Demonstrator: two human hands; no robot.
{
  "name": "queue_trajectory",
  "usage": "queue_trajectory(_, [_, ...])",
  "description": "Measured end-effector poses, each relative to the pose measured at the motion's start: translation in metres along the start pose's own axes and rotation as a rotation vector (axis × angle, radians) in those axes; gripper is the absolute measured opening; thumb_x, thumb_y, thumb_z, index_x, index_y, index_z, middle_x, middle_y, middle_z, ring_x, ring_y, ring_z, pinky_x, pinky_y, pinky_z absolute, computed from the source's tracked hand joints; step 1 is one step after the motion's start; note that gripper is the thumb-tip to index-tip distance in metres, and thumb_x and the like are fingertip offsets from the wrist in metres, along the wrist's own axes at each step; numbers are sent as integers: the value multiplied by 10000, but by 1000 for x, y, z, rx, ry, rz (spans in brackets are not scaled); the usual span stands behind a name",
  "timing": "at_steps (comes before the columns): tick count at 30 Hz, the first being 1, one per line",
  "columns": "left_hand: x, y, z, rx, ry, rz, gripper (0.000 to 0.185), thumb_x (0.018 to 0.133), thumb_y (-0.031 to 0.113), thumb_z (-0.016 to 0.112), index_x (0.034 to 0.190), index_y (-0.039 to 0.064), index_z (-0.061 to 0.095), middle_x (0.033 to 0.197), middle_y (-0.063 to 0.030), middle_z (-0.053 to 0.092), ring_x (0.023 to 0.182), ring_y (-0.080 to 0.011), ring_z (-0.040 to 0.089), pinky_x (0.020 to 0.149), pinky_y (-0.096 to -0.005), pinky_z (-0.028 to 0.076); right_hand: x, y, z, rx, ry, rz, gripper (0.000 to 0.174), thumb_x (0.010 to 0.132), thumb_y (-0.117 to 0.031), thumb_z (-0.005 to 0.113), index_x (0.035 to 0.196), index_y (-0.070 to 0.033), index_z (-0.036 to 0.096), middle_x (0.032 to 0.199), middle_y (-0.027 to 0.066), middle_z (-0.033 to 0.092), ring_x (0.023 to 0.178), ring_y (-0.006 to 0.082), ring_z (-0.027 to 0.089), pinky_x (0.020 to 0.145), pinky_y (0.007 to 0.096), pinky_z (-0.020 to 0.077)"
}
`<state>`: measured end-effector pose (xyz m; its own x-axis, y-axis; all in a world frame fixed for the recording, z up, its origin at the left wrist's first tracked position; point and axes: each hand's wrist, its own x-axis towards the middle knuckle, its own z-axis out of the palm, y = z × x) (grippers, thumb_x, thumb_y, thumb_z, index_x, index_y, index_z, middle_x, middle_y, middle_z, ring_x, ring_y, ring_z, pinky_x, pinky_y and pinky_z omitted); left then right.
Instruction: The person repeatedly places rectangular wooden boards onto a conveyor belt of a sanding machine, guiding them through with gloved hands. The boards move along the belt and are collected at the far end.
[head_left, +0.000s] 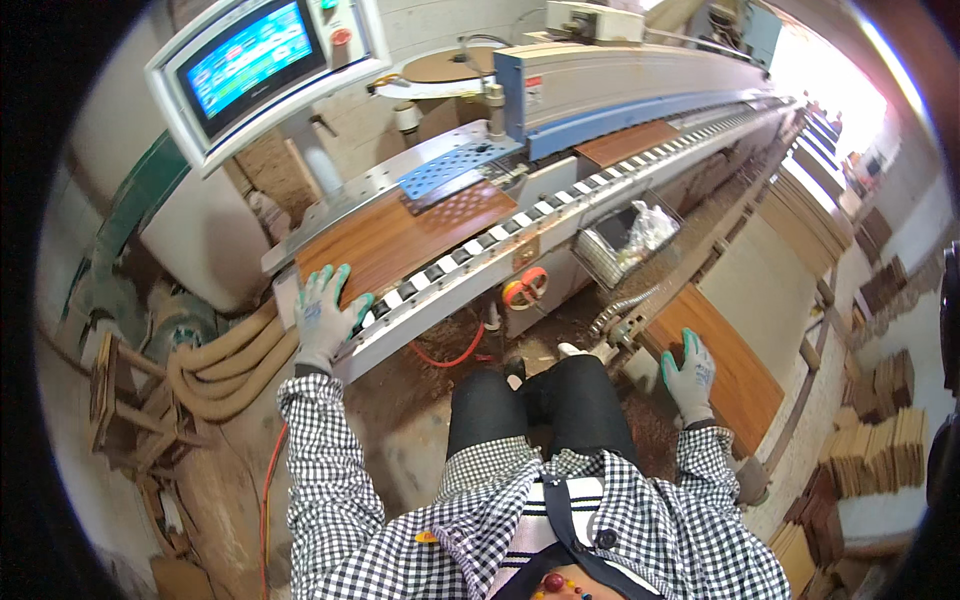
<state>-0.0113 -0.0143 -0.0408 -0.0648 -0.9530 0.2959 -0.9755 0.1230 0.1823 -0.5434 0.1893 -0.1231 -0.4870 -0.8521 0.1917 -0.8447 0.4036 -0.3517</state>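
My left hand, in a grey glove with green fingertips, lies against the near end of a wood-grain panel, fingers spread. That panel rests on the infeed of an edge banding machine, beside its roller track. Its far end passes under a blue perforated guard. Farther along the track is a second wood-grain panel. My right hand, gloved alike, is over another wood-grain panel at my right side, fingers apart; whether it presses on the surface I cannot tell.
A control screen with a red button stands at upper left. Below the track hang a wire basket with plastic in it and tape rolls. Ribbed hoses curl at left. Stacked boards line the right side.
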Motion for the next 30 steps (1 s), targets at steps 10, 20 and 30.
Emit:
queue_trajectory(10, [3, -15, 17, -6, 30, 28, 654, 905, 492, 601, 1470, 219, 416, 1537, -71, 366, 1440, -267, 279, 1181, -491, 159, -54, 83, 33, -443, 151, 8, 623, 826, -282, 679, 1384, -111, 461, 1408, 120, 461, 1315, 309, 398, 1135, 466, 269])
queue_trajectory(20, [4, -21, 19, -11, 20, 52, 602, 942, 434, 584, 1475, 216, 408, 1532, -74, 368, 1436, -272, 284, 1180, -499, 169, -93, 37, 23, 110, 141, -252, 353, 879, -252, 630, 1171, -54, 623, 1094, 169, 646, 1034, 320, 606, 907, 447, 457])
queue_trajectory(30, [1, -12, 13, -9, 14, 24, 601, 944, 441, 578, 1475, 215, 411, 1537, -59, 363, 1444, -267, 271, 1190, -492, 148, -84, 82, 60, 1931, 387, 1084, 441, 899, -428, 673, 1169, -93, 574, 959, 102, 646, 911, 261, 621, 893, 403, 521])
